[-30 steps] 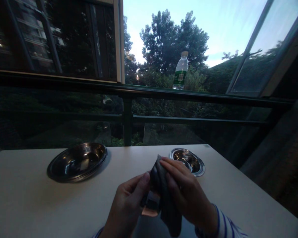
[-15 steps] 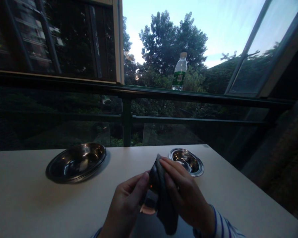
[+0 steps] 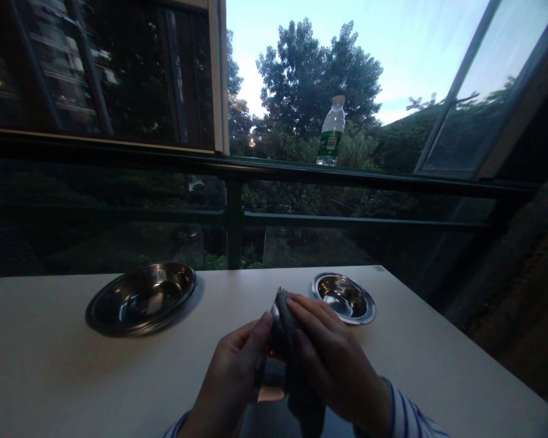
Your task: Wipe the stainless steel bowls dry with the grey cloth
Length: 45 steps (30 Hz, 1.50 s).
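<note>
A shiny metal bowl [image 3: 273, 372] is held up on its side over the front of the table. My left hand [image 3: 232, 371] grips its left edge, thumb on the near face. A dark grey cloth [image 3: 305, 398] is folded over the bowl's right rim and hangs down. My right hand [image 3: 333, 359] is closed on this cloth, pressing it against the rim with the fingers near the top. Much of the bowl is hidden behind the cloth and fingers.
Several nested metal bowls [image 3: 141, 301] rest tilted on the left of the white table [image 3: 41, 365]. A smaller metal bowl [image 3: 344, 298] sits at the back right, close beyond my right hand. Behind the table, a plastic bottle [image 3: 331, 137] stands on the dark railing [image 3: 274, 168].
My right hand and the cloth have shifted slightly left along the bowl's rim. The bowl has turned a little in my left hand. The other bowls have not moved.
</note>
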Tool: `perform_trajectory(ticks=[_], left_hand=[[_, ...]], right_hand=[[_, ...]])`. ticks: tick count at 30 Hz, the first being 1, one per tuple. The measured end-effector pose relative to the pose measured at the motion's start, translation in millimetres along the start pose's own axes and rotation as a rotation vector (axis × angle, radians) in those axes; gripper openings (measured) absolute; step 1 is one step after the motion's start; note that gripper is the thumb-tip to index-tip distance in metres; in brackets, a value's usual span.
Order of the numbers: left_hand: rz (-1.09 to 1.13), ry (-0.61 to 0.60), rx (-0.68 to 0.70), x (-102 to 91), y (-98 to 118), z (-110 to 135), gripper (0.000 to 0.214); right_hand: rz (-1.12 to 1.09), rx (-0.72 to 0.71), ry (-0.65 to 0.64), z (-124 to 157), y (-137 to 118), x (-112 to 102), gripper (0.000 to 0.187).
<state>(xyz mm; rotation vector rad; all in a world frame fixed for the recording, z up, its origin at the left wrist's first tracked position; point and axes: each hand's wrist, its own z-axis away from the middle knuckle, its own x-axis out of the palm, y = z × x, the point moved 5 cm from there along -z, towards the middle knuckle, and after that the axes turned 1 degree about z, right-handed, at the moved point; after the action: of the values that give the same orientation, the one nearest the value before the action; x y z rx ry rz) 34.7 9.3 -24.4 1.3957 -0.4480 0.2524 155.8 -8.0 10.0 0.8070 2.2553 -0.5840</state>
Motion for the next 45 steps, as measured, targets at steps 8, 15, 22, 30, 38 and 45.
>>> perform_trajectory(ticks=[8,15,22,30,38,45], left_hand=[[0.039,0.066,-0.029,-2.5,3.4,3.1,0.032],[0.013,0.079,-0.015,-0.7,3.6,4.3,0.030],[-0.125,0.014,0.011,0.2,3.7,6.0,0.035],[-0.139,0.013,0.039,-1.4,3.7,4.2,0.032],[-0.123,0.041,0.019,-3.3,4.1,4.1,0.032],[-0.088,0.026,0.004,-3.7,-0.6,2.7,0.034]], right_hand=[[0.028,-0.167,0.058,3.1,-14.8,2.0,0.040],[-0.018,-0.113,0.006,2.9,-9.6,0.4,0.040],[-0.054,0.043,-0.002,0.3,2.4,-1.9,0.037],[-0.052,-0.102,0.020,0.4,-8.0,-1.1,0.037],[-0.025,-0.082,0.003,1.0,-8.9,-0.1,0.038],[-0.030,0.072,0.021,-0.4,2.3,-2.7,0.036]])
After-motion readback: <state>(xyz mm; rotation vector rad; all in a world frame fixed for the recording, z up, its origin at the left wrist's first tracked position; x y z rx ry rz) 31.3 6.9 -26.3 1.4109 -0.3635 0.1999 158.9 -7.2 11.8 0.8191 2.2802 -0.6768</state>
